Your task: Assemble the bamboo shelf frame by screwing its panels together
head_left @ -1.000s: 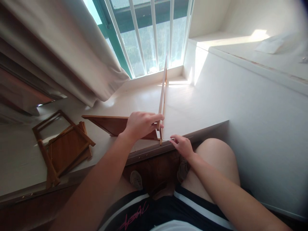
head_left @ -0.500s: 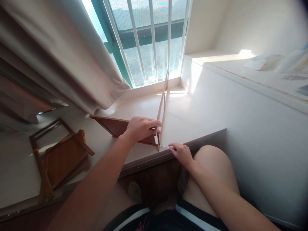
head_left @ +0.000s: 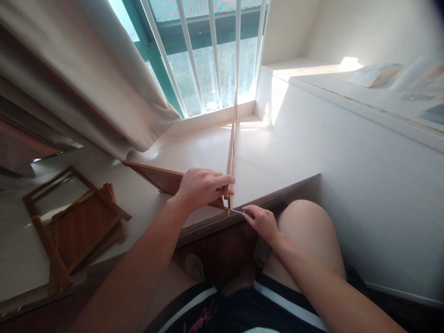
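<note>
My left hand [head_left: 205,186] is closed around the near end of a wooden frame [head_left: 231,155], whose slim rails stand on edge and reach toward the window. A brown wooden panel [head_left: 157,177] joins this frame near the front edge and slants off to the left, partly behind the hand. At the frame's near corner, the tip of a thin silver hex key [head_left: 237,211] meets the wood. Its other end is pinched between the thumb and fingers of my right hand [head_left: 260,221], beside my knee. The exact fit of the tip is too small to see.
Another wooden piece with an open frame [head_left: 81,226] lies on the pale ledge [head_left: 194,150] at left. A curtain [head_left: 104,83] hangs beside the barred window [head_left: 208,69]. To the right rises a white cabinet side [head_left: 347,162], with plastic bags [head_left: 376,75] on top.
The view has shifted slightly, so the surroundings sit a little higher and further left. Both hands keep their grips, and the hex key stays at the frame's corner.
</note>
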The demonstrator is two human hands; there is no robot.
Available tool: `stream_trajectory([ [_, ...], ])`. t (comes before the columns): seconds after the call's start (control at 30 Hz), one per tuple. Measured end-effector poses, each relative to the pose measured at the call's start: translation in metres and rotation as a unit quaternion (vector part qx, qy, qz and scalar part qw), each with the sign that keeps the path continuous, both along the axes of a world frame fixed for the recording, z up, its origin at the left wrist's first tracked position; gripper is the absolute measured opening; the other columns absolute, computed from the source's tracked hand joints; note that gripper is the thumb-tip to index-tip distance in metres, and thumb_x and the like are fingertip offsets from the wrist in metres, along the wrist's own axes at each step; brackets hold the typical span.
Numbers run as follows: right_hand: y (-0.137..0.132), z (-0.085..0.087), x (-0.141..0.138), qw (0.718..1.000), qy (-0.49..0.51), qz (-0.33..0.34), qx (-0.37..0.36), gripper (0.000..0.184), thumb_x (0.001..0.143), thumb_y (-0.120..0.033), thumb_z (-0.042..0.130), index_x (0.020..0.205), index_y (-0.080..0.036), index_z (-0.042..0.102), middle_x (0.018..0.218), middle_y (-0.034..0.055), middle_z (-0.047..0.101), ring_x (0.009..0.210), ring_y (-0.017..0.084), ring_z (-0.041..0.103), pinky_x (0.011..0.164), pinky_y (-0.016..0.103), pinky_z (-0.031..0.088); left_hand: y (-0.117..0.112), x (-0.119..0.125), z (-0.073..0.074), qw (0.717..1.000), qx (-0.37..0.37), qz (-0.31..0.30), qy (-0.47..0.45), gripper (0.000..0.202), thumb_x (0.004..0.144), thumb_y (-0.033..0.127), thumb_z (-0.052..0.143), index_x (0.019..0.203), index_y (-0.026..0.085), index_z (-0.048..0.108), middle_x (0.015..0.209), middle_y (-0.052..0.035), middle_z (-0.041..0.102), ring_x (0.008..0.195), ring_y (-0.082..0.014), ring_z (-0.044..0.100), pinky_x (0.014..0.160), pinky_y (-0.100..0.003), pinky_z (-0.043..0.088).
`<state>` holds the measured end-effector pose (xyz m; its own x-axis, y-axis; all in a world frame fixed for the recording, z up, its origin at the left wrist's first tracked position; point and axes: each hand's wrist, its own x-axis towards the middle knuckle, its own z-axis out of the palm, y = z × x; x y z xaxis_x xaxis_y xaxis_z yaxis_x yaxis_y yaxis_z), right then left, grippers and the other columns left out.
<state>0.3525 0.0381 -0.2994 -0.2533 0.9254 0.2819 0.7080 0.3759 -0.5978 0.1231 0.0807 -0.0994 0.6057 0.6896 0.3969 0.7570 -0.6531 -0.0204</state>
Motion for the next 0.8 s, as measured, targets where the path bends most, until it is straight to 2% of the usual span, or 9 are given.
stream_trajectory([
  [0.23,-0.014,-0.010,0.004,1.000,0.017,0.005,0.015,0.022,0.092,-0.030,0.056,0.107,-0.022,0.071,0.102,0.0057,0.075,0.087,0.021,0.071,0.080,0.031,0.052,-0.004,0.004,0.003,1.000,0.009,-0.017,0.004,0.029,0.088,0.055,0.054,0.083,0.031,0.068,0.067,0.0051,0.070,0.061,-0.0111,0.061,0.051,-0.027,0.025],
  [0.43,-0.012,-0.013,0.003,0.999,0.027,0.012,0.021,0.022,0.093,-0.029,0.057,0.106,-0.021,0.072,0.102,0.0056,0.075,0.089,0.021,0.071,0.084,0.032,0.053,-0.005,0.005,0.000,1.000,0.002,-0.010,0.000,0.026,0.088,0.054,0.055,0.089,0.032,0.068,0.074,0.0053,0.073,0.067,-0.0114,0.065,0.053,-0.027,0.028],
  [0.8,-0.001,-0.014,0.007,0.992,0.119,0.024,-0.035,0.017,0.088,-0.030,0.063,0.099,-0.024,0.074,0.098,0.0025,0.076,0.088,0.021,0.072,0.082,0.032,0.055,-0.012,0.006,0.008,0.998,-0.051,0.007,0.022,0.022,0.088,0.049,0.058,0.101,0.032,0.064,0.085,0.0071,0.075,0.075,-0.0118,0.068,0.056,-0.025,0.033],
])
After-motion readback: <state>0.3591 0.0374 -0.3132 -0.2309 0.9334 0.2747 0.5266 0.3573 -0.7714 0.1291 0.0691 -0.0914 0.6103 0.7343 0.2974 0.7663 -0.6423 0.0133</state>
